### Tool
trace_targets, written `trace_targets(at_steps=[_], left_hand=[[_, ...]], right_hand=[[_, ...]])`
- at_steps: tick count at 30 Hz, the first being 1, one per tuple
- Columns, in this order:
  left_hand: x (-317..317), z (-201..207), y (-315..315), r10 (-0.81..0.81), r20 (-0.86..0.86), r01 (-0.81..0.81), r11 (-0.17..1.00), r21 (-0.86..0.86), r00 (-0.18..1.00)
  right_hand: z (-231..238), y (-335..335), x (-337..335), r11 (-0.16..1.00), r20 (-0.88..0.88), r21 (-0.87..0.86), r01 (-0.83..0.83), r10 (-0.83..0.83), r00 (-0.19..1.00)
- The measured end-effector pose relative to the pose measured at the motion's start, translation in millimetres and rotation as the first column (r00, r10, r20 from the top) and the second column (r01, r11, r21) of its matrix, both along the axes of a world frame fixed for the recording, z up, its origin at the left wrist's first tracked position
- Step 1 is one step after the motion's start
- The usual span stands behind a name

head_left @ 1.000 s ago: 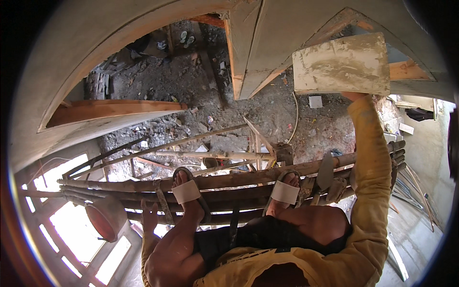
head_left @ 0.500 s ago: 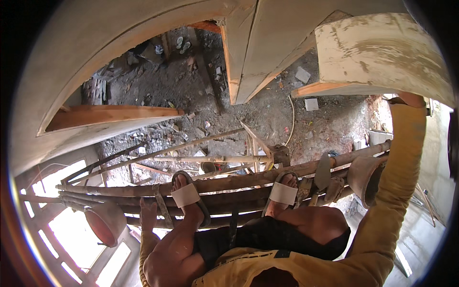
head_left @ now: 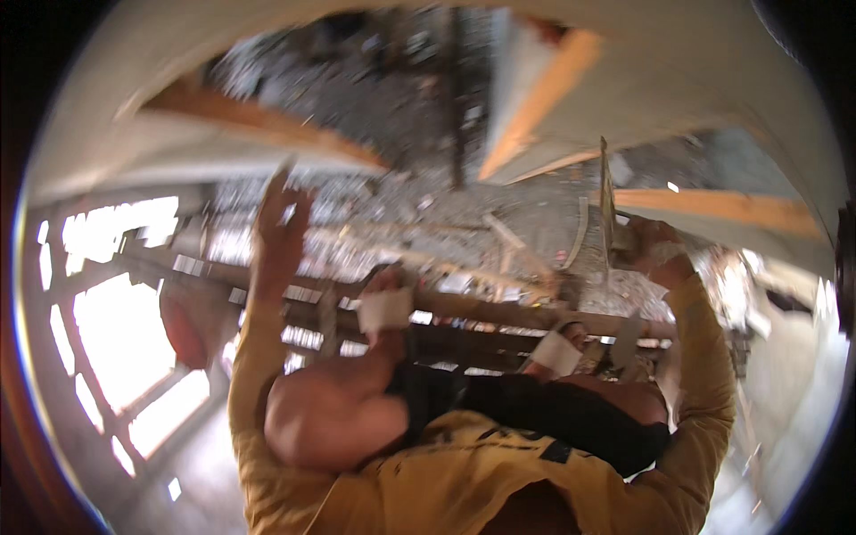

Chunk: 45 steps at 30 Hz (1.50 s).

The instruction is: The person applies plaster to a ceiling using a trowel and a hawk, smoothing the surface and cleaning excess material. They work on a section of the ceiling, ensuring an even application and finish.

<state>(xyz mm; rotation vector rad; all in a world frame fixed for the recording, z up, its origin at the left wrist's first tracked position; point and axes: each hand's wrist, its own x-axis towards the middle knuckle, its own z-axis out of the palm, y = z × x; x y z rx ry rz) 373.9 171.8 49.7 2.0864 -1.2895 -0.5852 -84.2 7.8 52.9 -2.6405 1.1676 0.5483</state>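
Note:
My right hand (head_left: 655,250) is closed around the back of a flat plastering float (head_left: 606,205), which I see nearly edge-on and upright. My left hand (head_left: 283,227) is raised over the poles on the left, its fingers apart and nothing seen in them; motion blurs it somewhat. A trowel (head_left: 626,343) with a grey blade rests by my right foot, below the float. Under my sandalled feet run several long poles (head_left: 481,308). A bucket (head_left: 185,328) with a reddish inside hangs or stands at the poles' left end; which of these, I cannot tell.
Grey plastered wall with wood-edged openings curves overhead; one orange wooden edge (head_left: 713,205) is close beyond my right hand. Far below lies rubble-strewn ground (head_left: 374,125). A bright window opening (head_left: 120,330) is at the left. Gaps show between the poles.
My left hand has risen from the poles and opened. My right hand has come lower and inward; the float's smeared pale face is now turned edge-on. The whole view has shifted and blurred.

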Motion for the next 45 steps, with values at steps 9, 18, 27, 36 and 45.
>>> trace_targets(at_steps=[9,18,27,36,45], left_hand=[[-24.0,22.3,8.7,-0.353,0.378,0.478,0.82,-0.315,0.856],[43.2,-63.1,118.9,-0.045,0.328,-0.007,0.988,0.156,0.944],[91.7,-83.7,220.8,0.677,0.251,-0.722,0.665,0.194,0.691],[104.9,-167.9,334.4,0.591,0.527,-0.76,0.623,0.183,0.611],[-39.4,118.6,16.3,-0.6,-0.184,0.625,0.717,0.309,0.779]], right_hand=[[-77.5,30.1,259.8,0.903,0.579,0.136,-0.408,0.262,0.772],[-110.9,141.6,411.6,0.758,0.499,-0.064,-0.65,0.588,0.636],[-100.3,176.7,450.9,0.757,0.766,0.319,-0.571,0.15,0.626],[-133.5,119.9,377.4,0.671,0.537,0.529,-0.52,0.209,0.817],[43.7,-22.5,176.7,0.978,0.381,0.103,-0.183,0.131,0.915]])
